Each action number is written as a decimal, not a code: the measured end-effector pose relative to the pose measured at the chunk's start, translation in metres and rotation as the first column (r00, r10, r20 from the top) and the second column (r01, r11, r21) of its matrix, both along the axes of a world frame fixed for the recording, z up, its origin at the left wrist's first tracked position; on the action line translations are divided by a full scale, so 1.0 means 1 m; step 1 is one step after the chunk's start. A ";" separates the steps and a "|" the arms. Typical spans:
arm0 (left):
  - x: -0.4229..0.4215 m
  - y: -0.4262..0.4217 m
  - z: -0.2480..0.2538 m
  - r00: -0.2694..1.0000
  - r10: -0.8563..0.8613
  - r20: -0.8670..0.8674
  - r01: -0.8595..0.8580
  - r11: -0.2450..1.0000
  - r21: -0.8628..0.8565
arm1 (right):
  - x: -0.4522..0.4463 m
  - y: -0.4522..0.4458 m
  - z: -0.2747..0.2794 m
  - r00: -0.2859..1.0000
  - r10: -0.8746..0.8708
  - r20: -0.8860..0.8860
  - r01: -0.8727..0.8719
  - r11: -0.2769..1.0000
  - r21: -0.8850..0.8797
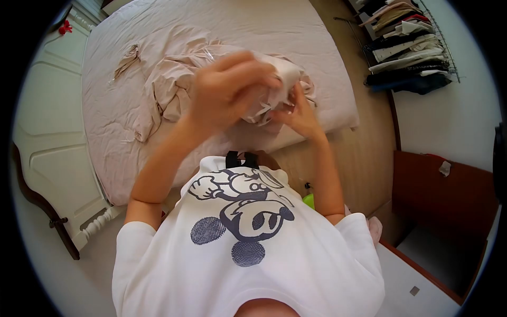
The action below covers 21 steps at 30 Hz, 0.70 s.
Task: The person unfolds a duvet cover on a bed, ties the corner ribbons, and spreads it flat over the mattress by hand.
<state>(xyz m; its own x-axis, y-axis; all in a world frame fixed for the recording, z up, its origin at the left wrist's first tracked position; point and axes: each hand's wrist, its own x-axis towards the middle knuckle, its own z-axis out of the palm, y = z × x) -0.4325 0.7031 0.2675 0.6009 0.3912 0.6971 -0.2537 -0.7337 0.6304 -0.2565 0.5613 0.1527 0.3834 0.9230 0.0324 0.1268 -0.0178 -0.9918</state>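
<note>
A pale bundle (288, 73) with shiny, see-through plastic (259, 112) around its lower part is held up over the near edge of the bed. My right hand (302, 115) grips its right side, thumb and fingers apart around it. On the left, my left hand (227, 90) is raised in front of the bundle with its fingers curled together. Whatever those fingertips pinch is hidden and slightly blurred. Behind both hands lies a crumpled beige-pink fabric (171, 87), partly covered by my left hand.
The bed (274, 26) has a pinkish sheet and a white headboard (58, 116) at left. Clothes (409, 47) hang on a wall rack at upper right. An open brown wooden cabinet or box (443, 195) stands at right. Wooden floor (364, 158) runs beside the bed.
</note>
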 end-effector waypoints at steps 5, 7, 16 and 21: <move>0.024 -0.023 -0.028 0.959 -0.241 -0.149 0.237 0.971 -0.042 | 0.009 -0.002 -0.088 0.992 0.099 0.083 -0.091 0.992 -0.092; 0.029 -0.012 -0.055 0.953 -0.226 -0.200 0.187 0.963 -0.196 | 0.036 -0.020 -0.087 0.994 -0.046 -0.094 0.030 0.984 -0.173; -0.032 0.049 -0.284 0.701 -0.136 -0.700 -0.186 0.912 -0.365 | 0.234 -0.164 0.018 0.783 -0.414 -0.464 0.507 0.857 0.092; -0.041 0.071 -0.328 0.624 -0.170 -0.763 -0.334 0.825 -0.456 | 0.263 -0.114 0.036 0.556 -0.757 -0.345 0.818 0.572 0.061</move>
<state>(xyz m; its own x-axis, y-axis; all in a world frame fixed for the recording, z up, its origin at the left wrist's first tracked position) -0.4731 0.7745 -0.0600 0.7364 0.5970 -0.3182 0.5326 -0.2216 0.8168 0.0068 0.4476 0.1891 0.9726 0.2280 -0.0452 -0.0938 0.2073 -0.9738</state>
